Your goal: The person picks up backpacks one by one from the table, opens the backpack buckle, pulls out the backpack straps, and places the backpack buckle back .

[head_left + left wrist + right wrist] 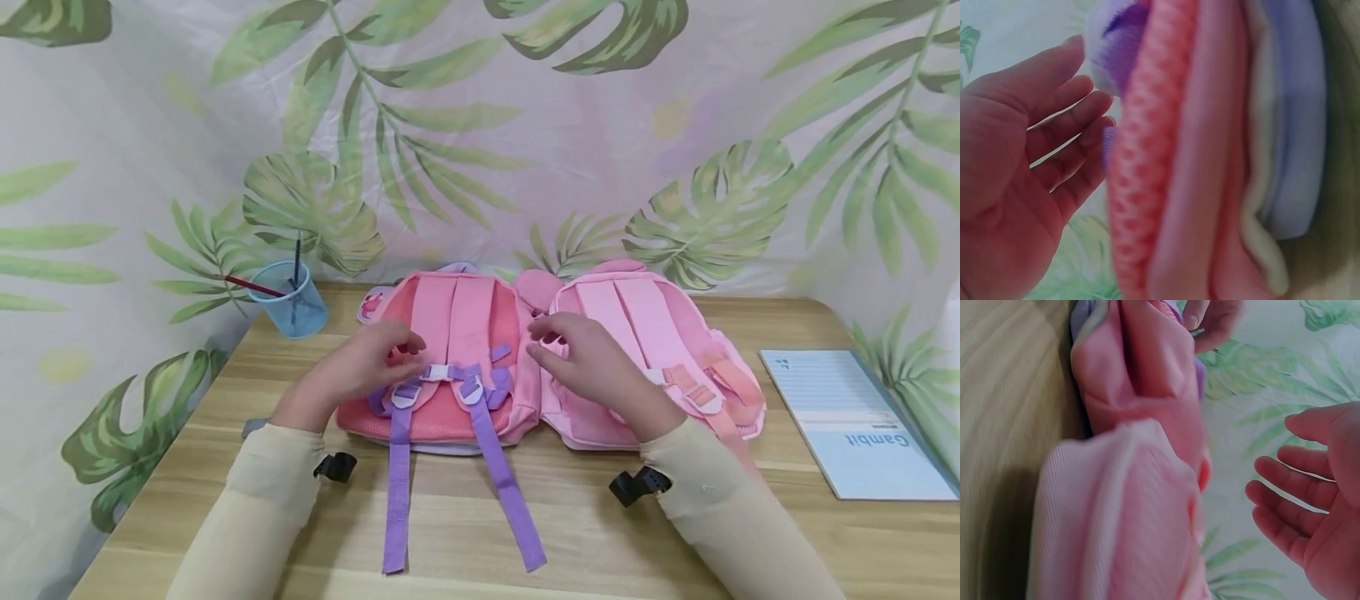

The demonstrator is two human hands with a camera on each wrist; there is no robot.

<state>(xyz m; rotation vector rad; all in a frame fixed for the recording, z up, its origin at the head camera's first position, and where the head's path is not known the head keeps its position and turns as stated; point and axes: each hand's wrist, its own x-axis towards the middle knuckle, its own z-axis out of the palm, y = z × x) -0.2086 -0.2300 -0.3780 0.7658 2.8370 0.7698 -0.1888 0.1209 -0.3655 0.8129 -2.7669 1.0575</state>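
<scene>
Two pink backpacks lie side by side on the table, straps facing up. The left backpack is coral pink, with purple webbing straps trailing toward the front edge and a white chest buckle. Paler pink, the right backpack has peach webbing. My left hand hovers at the left side of the coral backpack, fingers loosely bent and holding nothing. Over the left part of the paler backpack, my right hand is held with relaxed fingers, its palm empty in the right wrist view.
At the back left stands a blue mesh pen cup with a red pencil and a dark one. A light blue notebook lies at the right edge. Leaf-patterned cloth hangs behind the table.
</scene>
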